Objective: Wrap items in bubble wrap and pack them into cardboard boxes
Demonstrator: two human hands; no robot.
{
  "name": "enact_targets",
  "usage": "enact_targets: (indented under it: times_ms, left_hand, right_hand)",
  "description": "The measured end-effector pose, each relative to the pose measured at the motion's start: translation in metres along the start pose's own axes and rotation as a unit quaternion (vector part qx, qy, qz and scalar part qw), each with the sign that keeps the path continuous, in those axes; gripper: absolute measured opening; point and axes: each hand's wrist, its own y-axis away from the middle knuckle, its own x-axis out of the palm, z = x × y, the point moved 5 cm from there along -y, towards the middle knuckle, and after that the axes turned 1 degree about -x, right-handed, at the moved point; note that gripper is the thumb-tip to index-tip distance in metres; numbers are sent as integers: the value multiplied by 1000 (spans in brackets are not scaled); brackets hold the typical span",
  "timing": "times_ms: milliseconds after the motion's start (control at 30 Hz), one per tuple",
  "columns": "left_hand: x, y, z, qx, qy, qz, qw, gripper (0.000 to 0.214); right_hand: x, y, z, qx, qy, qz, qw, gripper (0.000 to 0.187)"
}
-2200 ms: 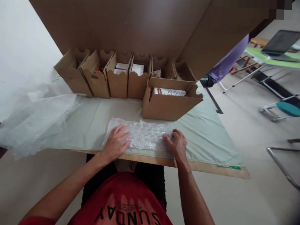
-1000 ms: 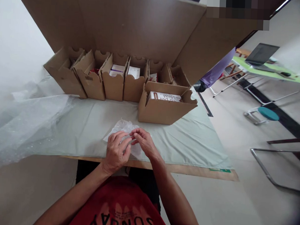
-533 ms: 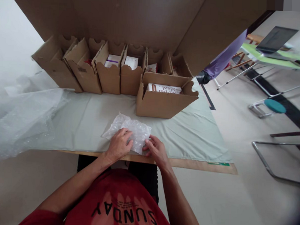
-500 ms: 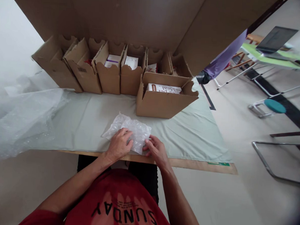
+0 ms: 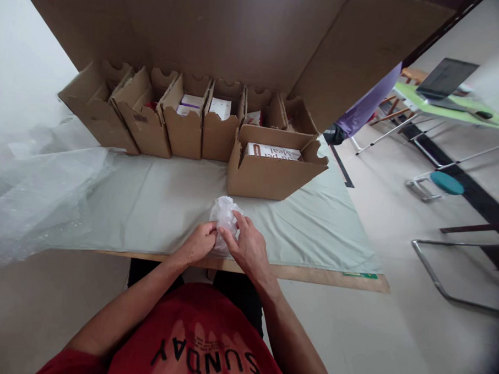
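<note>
A small piece of bubble wrap [image 5: 224, 214] is folded into a compact wad near the front edge of the table [image 5: 158, 199]. My left hand [image 5: 199, 245] pinches its left side with closed fingers. On its right side, my right hand [image 5: 249, 245] lies over it and grips it. Both hands meet at the wad, just in front of an open cardboard box [image 5: 275, 174] that holds a white carton printed "Meal" [image 5: 273, 151].
A row of several open cardboard bins [image 5: 169, 123] with small cartons stands at the back under a large cardboard flap [image 5: 223, 31]. A big sheet of bubble wrap [image 5: 38, 194] drapes over the table's left end. Right: a person in purple [image 5: 369, 104], laptop [image 5: 444, 77], stools.
The bubble wrap lay flat and wide under my spread hands; since then it has been folded over twice into a small wad, and my hands have come together on it.
</note>
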Motion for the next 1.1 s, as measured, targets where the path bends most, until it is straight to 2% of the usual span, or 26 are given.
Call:
enact_targets:
  times_ms: [133,200,300,433,567,700,800,867,933,1000,1100]
  left_hand:
    - [-41,13,13,9,-87,-161,983,34]
    - [-50,14,17,-10,-96,-183,978,39]
    - [-49,6,14,-29,-124,-147,981,46]
    - [-36,-11,4,-56,-146,-100,983,37]
    - [-21,-18,5,-117,-75,-61,988,30]
    - [-5,-12,1,-113,38,-23,993,37]
    - [-5,-4,-6,-96,132,-12,987,49]
    - [-20,2,-12,-95,152,-26,983,53]
    - [-46,6,-23,-89,140,-62,984,53]
    - [-81,7,-41,-63,114,-123,984,51]
    - [-129,-2,-87,26,79,-210,974,43]
  right_hand:
    - [16,-9,12,17,109,56,992,56]
    - [20,-10,13,16,113,65,991,60]
    - [20,-8,6,-1,68,73,995,60]
    - [15,0,-15,-21,-22,55,998,49]
    - [12,14,-32,-53,-128,9,990,42]
    - [6,27,-38,-78,-219,-8,973,36]
    - [-20,24,-38,-100,-233,-23,967,25]
    - [-54,13,-38,-113,-201,-83,969,19]
    - [-96,-6,-34,-141,-133,-172,966,18]
    - [-131,-29,-25,-195,-36,-243,950,21]
    - [-155,-70,-13,-252,103,-260,927,32]
